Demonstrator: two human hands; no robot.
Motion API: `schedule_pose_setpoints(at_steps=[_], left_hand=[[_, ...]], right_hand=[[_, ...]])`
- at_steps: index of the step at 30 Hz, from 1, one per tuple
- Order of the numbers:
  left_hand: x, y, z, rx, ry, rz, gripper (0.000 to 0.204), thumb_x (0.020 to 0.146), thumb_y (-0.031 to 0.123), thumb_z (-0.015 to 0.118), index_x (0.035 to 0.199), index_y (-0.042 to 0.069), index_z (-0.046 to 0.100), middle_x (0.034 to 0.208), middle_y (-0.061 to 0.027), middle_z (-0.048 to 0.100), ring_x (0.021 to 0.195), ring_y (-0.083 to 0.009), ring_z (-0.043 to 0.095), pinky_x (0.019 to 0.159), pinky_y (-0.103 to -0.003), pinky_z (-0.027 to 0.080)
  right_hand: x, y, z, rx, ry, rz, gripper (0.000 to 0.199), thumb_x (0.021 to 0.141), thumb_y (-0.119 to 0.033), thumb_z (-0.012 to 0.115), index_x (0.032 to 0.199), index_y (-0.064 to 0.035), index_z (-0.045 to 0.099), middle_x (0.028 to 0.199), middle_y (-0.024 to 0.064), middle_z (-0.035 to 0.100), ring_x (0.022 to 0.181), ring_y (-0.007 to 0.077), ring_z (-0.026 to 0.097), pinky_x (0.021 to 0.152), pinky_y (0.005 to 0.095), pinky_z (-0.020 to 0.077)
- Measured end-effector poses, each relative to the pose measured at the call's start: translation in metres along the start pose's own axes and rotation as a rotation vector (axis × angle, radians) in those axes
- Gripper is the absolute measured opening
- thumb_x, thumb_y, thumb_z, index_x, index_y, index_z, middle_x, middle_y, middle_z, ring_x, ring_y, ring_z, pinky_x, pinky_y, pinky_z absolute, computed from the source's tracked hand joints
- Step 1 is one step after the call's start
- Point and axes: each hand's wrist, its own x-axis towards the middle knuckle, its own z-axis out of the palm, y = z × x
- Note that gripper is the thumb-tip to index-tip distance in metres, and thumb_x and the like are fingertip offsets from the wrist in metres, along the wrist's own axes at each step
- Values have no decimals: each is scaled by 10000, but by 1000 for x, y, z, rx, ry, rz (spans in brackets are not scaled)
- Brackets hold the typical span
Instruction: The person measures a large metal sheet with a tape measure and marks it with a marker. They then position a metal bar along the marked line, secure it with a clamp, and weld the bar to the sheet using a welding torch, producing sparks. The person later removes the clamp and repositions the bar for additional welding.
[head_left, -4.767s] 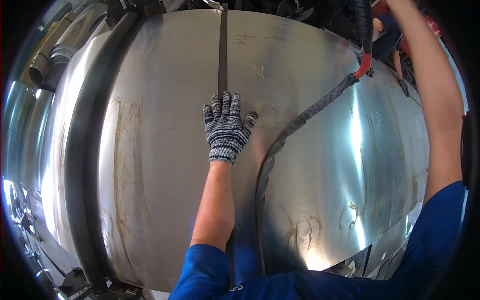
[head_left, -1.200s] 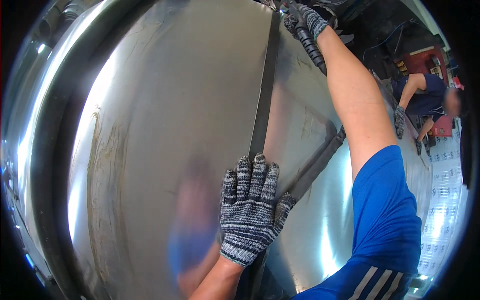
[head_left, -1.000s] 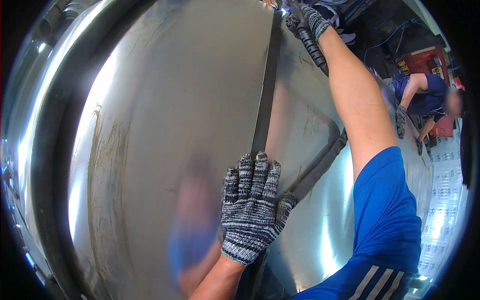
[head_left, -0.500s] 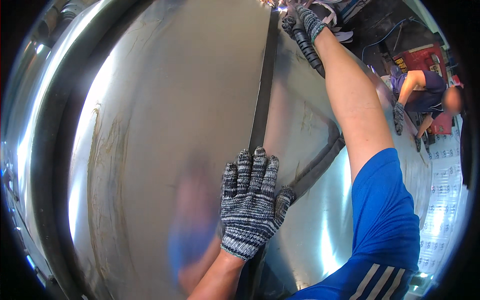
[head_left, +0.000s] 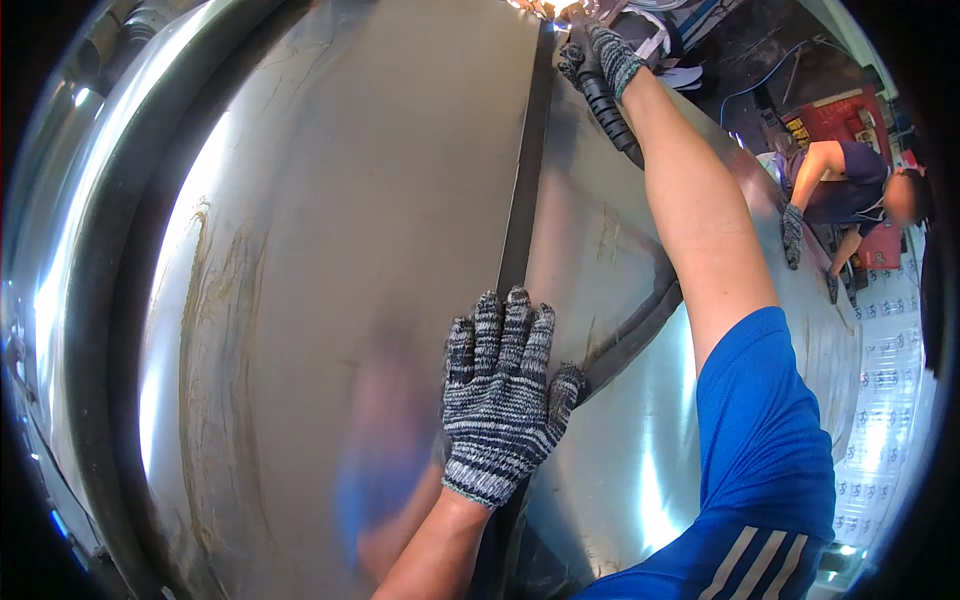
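My left hand (head_left: 505, 405), in a black-and-white knitted glove, lies flat on a shiny metal sheet (head_left: 380, 180) with its fingers stretched out. It rests over the lower part of a long dark strip (head_left: 525, 190) that runs up the sheet. At the far end of my outstretched arm, my right hand (head_left: 612, 60), gloved the same way, is closed round a welding torch with a ribbed black handle (head_left: 605, 108). A bright arc glows at the top edge, beside the torch's far end; its tip is lost in the glare. A thick dark cable (head_left: 630, 330) bends across the sheet near my left thumb.
A rounded metal rim (head_left: 105, 250) curves along the left side. To the right, a co-worker (head_left: 845, 185) in dark clothes and gloves bends over the metal surface. Behind are a red case (head_left: 850, 118), a thin blue line and scraps on the floor. Patterned white sheeting (head_left: 880, 400) lies at far right.
The glow at the torch's tip has grown larger and brighter. My right hand and torch have shifted slightly left and nearer. My left hand has barely moved.
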Motion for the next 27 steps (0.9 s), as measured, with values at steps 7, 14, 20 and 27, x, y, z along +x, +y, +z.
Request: schedule_pose_setpoints(at_steps=[7,14,20,27], left_hand=[[-1,-1,-3,-2,16,-9,632,920,410,644,1446,75,541,1554,-238,431,1463,-445,361,1216,-601,195],[1,2,-10,-73,-30,-5,739,805,552,763,1362,89,618,1551,-273,416,1480,-452,326,1213,-619,180],[0,2,-14,-124,-92,-6,891,649,628,850,1329,91,645,1599,-281,333,1519,-442,244,1232,-607,131],[4,-1,-23,-118,-241,-29,587,716,513,831,1145,123,740,1648,-258,248,1541,-442,172,1250,-589,68]], right_hand=[[-66,-2,34,-5,-19,-28,556,875,-672,688,831,-146,512,627,-8,452,477,155,445,417,348,431],[-84,-2,35,-53,-13,-37,555,884,-688,654,875,-146,537,618,-3,459,459,161,436,411,354,417],[-92,-2,38,-89,-12,-43,561,892,-702,625,913,-146,558,610,2,465,443,166,428,407,359,405],[-101,0,43,-132,-14,-50,576,901,-718,590,957,-145,583,601,8,472,425,171,420,401,364,390]])
